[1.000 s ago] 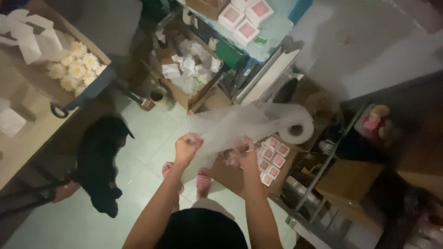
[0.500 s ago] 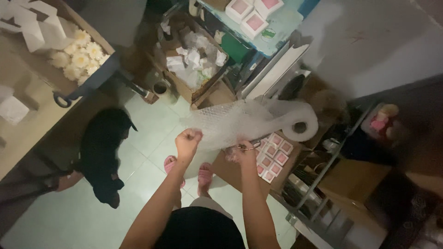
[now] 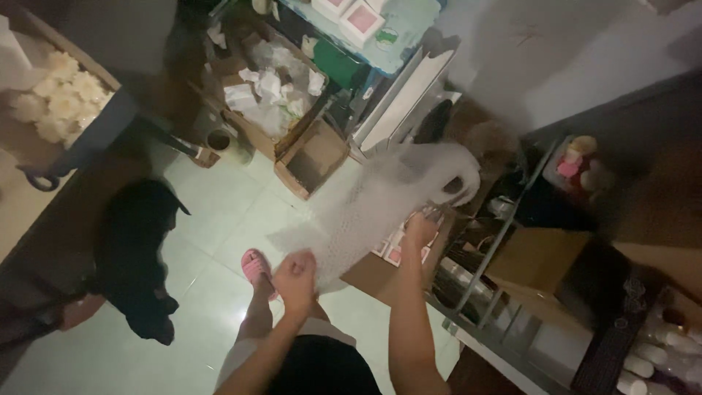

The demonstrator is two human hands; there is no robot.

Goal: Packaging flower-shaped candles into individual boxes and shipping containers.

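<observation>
A sheet of clear bubble wrap (image 3: 376,201) stretches from a roll (image 3: 457,179) at the right down to my hands. My left hand (image 3: 295,276) is closed on the sheet's lower end, above my foot in a pink sandal (image 3: 256,267). My right hand (image 3: 422,230) grips the sheet's edge nearer the roll, and a small tool may be in it, too blurred to tell. Under the sheet lies an open cardboard box of small pink and white packages (image 3: 395,252).
A black dog (image 3: 135,256) lies on the pale green tile floor at the left. Open cardboard boxes (image 3: 311,157) with crumpled paper stand ahead. A metal shelf rack (image 3: 504,263) with boxes and bottles is at the right. A table with white flowers (image 3: 62,102) is at the upper left.
My left hand has pulled the sheet down and toward me, drawing more wrap off the roll. My right hand has moved right toward the roll. The view shifted.
</observation>
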